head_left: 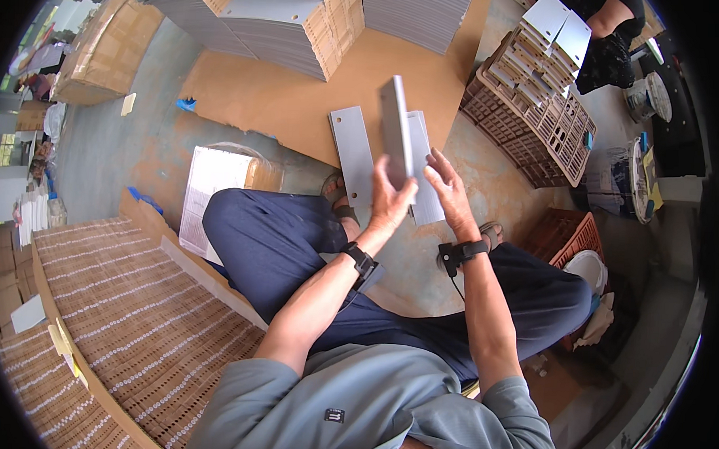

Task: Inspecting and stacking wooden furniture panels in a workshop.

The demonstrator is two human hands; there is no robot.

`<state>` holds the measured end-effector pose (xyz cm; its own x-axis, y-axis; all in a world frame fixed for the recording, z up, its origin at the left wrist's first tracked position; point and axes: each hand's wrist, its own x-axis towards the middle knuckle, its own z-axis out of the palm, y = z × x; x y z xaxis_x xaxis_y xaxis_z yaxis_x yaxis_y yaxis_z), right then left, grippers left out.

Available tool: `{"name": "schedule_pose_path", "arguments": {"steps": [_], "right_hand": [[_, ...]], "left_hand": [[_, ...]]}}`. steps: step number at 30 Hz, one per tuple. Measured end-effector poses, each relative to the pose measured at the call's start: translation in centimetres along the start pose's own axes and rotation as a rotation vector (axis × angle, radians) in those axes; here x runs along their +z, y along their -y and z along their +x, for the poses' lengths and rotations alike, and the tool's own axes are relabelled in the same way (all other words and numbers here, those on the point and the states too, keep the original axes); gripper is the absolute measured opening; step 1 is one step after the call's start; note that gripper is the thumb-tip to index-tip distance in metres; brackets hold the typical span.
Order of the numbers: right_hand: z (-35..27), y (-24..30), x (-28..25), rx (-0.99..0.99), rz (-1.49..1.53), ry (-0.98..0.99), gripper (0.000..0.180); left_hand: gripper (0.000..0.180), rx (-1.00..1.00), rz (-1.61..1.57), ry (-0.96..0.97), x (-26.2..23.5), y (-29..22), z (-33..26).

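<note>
Currently: left hand point(389, 202) clamps gray panel point(395, 127) near cardboard sheet point(257, 98) | right hand point(454, 200) apart | low one-handed grip risks tipping

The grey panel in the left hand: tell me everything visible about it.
The grey panel looks long, narrow and flat, with straight edges, one paler; its material is unclear. It is tilted up, slightly blurred, and partly hides a similar panel behind it. The left hand grips its near end; the right hand is open beside it, apparently not touching.
</note>
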<state>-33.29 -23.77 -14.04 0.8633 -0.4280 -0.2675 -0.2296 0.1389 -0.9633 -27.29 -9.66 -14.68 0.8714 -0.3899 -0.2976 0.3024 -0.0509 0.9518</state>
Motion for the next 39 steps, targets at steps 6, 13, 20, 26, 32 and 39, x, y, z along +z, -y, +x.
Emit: {"name": "schedule_pose_path", "arguments": {"steps": [6,13,20,26,32,39], "right_hand": [[-1.3,0.7,-4.1,0.119,0.29,0.012,0.082],[1.6,0.8,-12.8,-0.121,-0.346,-0.634,0.091],[3.0,-1.3,-22.5,0.154,-0.972,-0.692,0.105],[3.2,-3.5,-24.2,0.155,-1.007,-0.711,0.097],[2.0,-3.0,-11.9,-0.13,-0.89,-0.513,0.094],[-0.2,-1.6,2.5,-0.136,-0.897,-0.255,0.101]], "left_hand": [[0.059,0.025,-0.238,0.516,4.4,1.0,-1.5],[0.062,-0.074,0.219,0.483,5.4,1.9,-3.2],[0.055,-0.087,0.3,0.439,3.9,6.6,-2.9],[0.043,0.039,0.406,0.331,3.9,6.5,-2.6],[0.044,0.284,0.868,-0.325,0.9,4.6,0.1],[0.098,-0.232,1.03,-0.509,-4.1,5.5,2.9]]}}
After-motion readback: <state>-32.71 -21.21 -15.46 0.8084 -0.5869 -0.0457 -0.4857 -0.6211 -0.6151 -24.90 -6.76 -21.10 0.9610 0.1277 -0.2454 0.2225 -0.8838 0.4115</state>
